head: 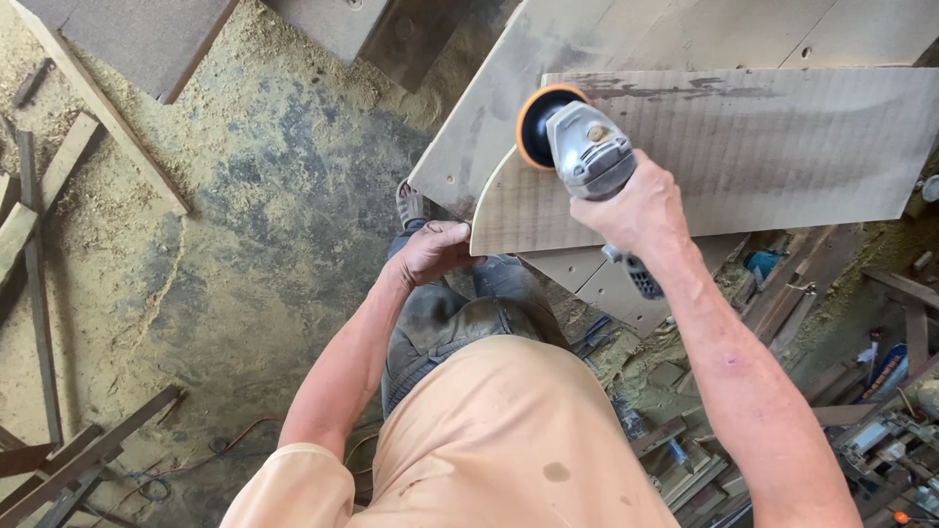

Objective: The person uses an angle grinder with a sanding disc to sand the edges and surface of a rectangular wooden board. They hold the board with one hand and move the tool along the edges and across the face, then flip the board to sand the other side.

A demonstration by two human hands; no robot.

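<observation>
Sawdust-covered floor [225,225] | right hand [631,210] clenching grinder [577,147], disc beyond fingers | left hand [430,251] gripping board [724,147] corner.

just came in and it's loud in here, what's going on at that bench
A person holds an angle grinder in the right hand, its orange-rimmed disc at the rounded corner of a pale wooden board. The left hand grips the board's near corner, fingers curled at the edge. The board lies on a workbench; sawdust covers the floor.
</observation>
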